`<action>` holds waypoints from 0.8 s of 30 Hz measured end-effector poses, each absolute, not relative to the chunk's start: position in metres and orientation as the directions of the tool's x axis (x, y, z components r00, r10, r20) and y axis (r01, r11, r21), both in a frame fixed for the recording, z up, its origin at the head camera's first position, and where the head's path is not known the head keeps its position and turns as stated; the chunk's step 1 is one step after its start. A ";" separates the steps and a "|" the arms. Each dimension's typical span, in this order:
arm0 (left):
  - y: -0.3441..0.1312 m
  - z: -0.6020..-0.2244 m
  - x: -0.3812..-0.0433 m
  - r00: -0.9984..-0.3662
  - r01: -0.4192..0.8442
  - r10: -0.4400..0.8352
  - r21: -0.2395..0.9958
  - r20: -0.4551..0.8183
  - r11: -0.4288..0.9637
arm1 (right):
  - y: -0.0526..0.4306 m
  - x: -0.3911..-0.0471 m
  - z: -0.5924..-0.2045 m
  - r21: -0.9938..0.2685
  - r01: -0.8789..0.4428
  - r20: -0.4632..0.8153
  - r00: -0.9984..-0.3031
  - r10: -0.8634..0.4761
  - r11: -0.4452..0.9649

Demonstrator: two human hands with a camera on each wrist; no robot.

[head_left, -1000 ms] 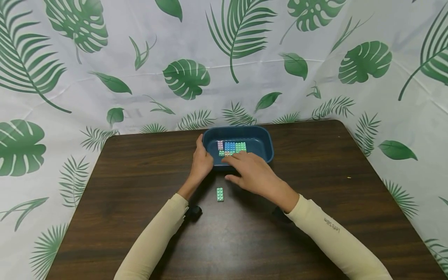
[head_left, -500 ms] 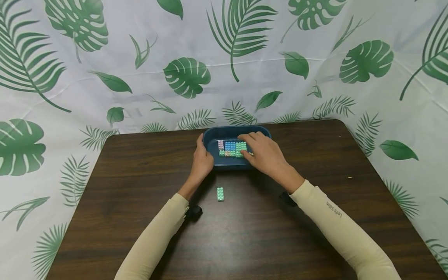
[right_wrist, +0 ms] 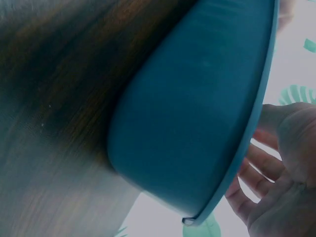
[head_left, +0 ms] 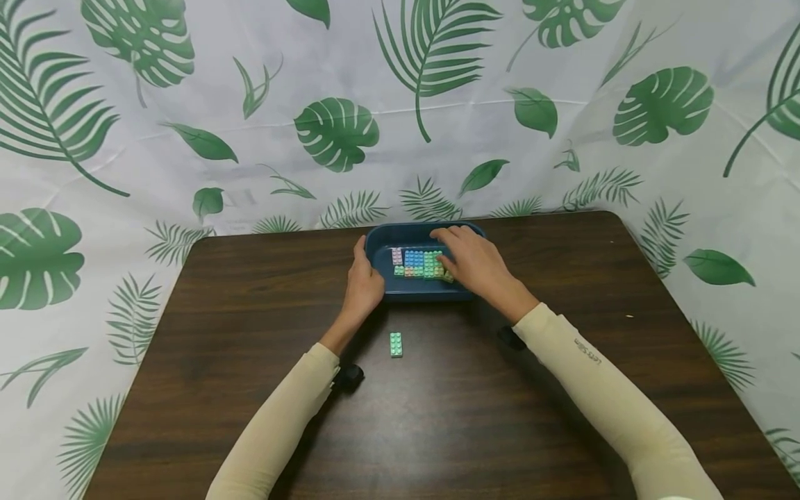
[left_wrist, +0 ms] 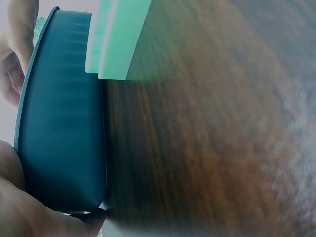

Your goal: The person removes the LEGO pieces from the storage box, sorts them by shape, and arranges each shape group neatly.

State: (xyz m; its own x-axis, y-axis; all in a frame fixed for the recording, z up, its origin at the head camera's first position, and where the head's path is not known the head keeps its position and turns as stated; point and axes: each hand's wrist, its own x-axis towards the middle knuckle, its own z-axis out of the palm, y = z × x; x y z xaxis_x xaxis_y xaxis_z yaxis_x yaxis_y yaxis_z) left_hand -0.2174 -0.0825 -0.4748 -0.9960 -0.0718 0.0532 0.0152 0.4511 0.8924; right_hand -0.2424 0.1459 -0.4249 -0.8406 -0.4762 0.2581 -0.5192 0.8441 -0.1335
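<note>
A dark blue plastic tray (head_left: 425, 296) stands at the table's far side. My left hand (head_left: 364, 281) holds its left end, thumb at the rim and fingers round the outside wall. My right hand (head_left: 478, 260) reaches over the right part of the tray, thumb and fingers apart and slightly bent. Inside lie pink bricks (head_left: 396, 256), blue bricks (head_left: 414, 258) and green bricks (head_left: 431, 261), set close together. A yellowish brick (head_left: 448, 276) lies just below the right thumb. In the right wrist view, the tray's wall hides the fingertips.
One light green brick (head_left: 396, 344) lies on the dark wooden table (head_left: 281, 298) in front of the tray. A leaf-printed white cloth (head_left: 262, 160) hangs behind the table. A small yellow scrap (head_left: 629, 316) is at the right.
My right hand has moved from the tray's front edge up and right, over its right part, uncovering more bricks. My left hand has stayed on the tray's left end.
</note>
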 end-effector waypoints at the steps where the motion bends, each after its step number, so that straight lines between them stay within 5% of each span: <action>1: -0.082 -0.475 -0.217 -0.996 0.013 -0.072 0.892 0.051 0.451 | 0.146 -0.244 -0.426 -0.134 -0.517 0.251 -0.843 -0.475 0.846; 24: -0.083 -0.475 -0.218 -0.995 0.029 -0.074 0.896 0.070 0.443 | 0.147 -0.261 -0.448 -0.119 -0.476 0.108 -0.879 -0.465 0.871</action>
State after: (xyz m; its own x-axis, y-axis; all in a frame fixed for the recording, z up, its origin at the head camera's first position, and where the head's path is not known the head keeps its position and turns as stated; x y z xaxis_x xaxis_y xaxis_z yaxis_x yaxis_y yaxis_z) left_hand -0.2184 -0.0829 -0.4754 -0.9948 -0.0745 0.0695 0.0295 0.4428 0.8961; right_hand -0.2609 0.1471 -0.4480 -0.8785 -0.4654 0.1078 -0.4761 0.8713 -0.1190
